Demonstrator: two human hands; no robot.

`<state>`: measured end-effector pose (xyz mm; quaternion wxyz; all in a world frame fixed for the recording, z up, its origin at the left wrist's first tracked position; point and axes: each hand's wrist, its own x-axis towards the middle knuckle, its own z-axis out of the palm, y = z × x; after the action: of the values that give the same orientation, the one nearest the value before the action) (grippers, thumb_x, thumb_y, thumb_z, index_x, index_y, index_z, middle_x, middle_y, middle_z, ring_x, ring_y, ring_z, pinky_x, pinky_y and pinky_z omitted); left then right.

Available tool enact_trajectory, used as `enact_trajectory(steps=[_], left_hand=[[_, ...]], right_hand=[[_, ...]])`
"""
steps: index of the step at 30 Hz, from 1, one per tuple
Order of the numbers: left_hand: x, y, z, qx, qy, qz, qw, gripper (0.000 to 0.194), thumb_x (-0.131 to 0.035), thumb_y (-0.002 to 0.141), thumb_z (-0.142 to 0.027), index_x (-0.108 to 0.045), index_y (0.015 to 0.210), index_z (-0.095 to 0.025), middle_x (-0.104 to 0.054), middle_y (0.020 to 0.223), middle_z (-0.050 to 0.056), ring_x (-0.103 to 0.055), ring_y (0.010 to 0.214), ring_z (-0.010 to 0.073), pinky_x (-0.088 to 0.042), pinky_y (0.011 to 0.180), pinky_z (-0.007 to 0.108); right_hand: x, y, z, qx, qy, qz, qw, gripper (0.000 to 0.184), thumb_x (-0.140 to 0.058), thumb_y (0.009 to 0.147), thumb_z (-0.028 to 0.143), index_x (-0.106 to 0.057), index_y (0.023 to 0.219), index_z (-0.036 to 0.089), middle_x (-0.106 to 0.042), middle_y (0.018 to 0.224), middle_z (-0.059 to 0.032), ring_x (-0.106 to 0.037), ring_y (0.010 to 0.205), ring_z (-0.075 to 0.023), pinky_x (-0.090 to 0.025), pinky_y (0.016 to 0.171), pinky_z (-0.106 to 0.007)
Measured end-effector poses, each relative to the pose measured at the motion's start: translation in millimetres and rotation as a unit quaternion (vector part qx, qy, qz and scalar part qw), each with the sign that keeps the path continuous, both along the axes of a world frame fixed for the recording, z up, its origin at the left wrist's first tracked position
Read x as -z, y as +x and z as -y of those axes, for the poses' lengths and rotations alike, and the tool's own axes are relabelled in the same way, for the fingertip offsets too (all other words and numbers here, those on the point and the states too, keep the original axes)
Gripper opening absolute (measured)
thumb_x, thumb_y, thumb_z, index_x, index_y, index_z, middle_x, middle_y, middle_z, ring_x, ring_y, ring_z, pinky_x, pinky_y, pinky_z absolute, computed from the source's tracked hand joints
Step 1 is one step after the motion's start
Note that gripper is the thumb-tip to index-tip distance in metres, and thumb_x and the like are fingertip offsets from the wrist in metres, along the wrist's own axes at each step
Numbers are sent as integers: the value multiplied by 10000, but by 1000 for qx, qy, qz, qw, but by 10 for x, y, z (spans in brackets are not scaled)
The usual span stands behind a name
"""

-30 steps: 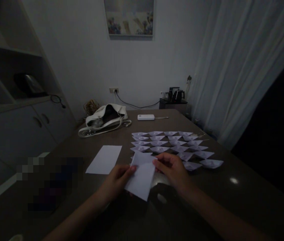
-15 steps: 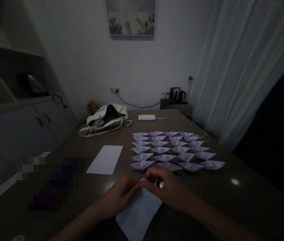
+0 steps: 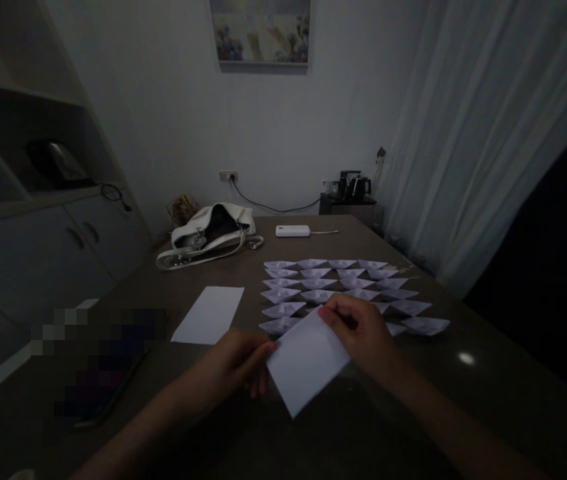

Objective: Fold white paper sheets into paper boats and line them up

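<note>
Left hand pinches a white paper at its left corner; right hand grips it near the top. Paper: over the table, nearside of paper boats (set in rows).

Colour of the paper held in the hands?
White, no pattern visible; the held paper shows best in the head view.

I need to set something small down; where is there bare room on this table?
Bare patches: the strip between the white device and the paper boats; the gap between the white bag and the flat sheet; the table right of the right forearm. Crowded: the boats' rows, and before them, where the left hand and right hand hold paper.
</note>
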<state>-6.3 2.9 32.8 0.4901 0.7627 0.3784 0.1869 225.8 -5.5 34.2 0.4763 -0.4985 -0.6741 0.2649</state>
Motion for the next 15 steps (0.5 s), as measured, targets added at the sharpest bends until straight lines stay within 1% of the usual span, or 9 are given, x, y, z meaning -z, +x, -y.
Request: enact_trajectory(steps=[2, 4, 6, 7, 9, 10, 12, 13, 15], left_hand=[[0, -50, -68, -13, 51, -7, 999, 449, -425, 918, -508, -590, 678, -167, -637, 555, 19, -588, 484, 142, -430, 473, 213], [30, -97, -140, -48, 69, 19, 996, 443, -438, 910, -512, -608, 704, -159, -643, 562, 26, -588, 483, 150, -433, 477, 223], [70, -114, -175, -81, 54, 90, 991, 430, -438, 913, -504, -650, 819, -143, -681, 656, 48, -614, 542, 165, -471, 531, 247], [88, -109, -169, -82, 36, 127, 988, 403, -450, 916, -482, -663, 946, -141, -703, 752, 61, -635, 612, 178, -500, 595, 270], [109, -79, -118, -80, -7, 174, 982, 353, -498, 915, -400, -613, 1175, -190, -709, 949, 71, -659, 819, 209, -511, 737, 301], [113, -60, -83, -72, -23, 195, 978, 363, -535, 902, -358, -581, 1237, -225, -691, 1052, 70, -643, 932, 224, -501, 794, 309], [113, -32, -25, -56, -33, 223, 973, 351, -608, 863, -293, -608, 1212, -256, -647, 1177, 64, -582, 1088, 244, -467, 878, 315], [113, -24, -10, -47, -28, 233, 971, 310, -640, 842, -277, -650, 1151, -250, -643, 1180, 64, -568, 1108, 248, -455, 897, 315], [122, -20, -16, -24, -11, 236, 971, 199, -671, 823, -272, -713, 1010, -219, -654, 1109, 70, -580, 1068, 243, -446, 898, 311]], right_hand=[[2, 40, -27, 31, 17, -10, 999, 247, -517, 843, 325, -472, 631, 206, -466, 544, 25, -438, 514, -126, -300, 477, -250], [7, 81, -70, 66, 27, -36, 997, 251, -524, 834, 349, -475, 636, 203, -473, 553, 23, -432, 515, -125, -294, 474, -248], [32, 87, -110, 40, 12, -53, 998, 266, -531, 824, 376, -476, 633, 200, -477, 562, 23, -432, 518, -124, -297, 477, -245], [52, 74, -124, 21, 2, -65, 998, 268, -539, 816, 386, -479, 634, 199, -480, 564, 23, -433, 517, -123, -299, 478, -244], [104, 27, -140, -21, -26, -79, 996, 274, -544, 816, 409, -495, 649, 198, -480, 574, 23, -434, 519, -121, -299, 475, -239], [131, 1, -143, -31, -39, -88, 995, 285, -549, 812, 425, -497, 649, 197, -477, 573, 23, -429, 514, -118, -295, 469, -236], [181, -41, -148, -46, -69, -105, 991, 300, -559, 808, 453, -513, 664, 194, -484, 581, 19, -428, 512, -115, -292, 462, -232], [202, -55, -149, -53, -84, -109, 989, 310, -569, 803, 466, -515, 666, 193, -484, 579, 19, -428, 510, -113, -291, 460, -231], [243, -83, -143, -73, -105, -108, 986, 325, -591, 794, 481, -518, 668, 191, -486, 579, 21, -437, 513, -113, -296, 462, -228]])
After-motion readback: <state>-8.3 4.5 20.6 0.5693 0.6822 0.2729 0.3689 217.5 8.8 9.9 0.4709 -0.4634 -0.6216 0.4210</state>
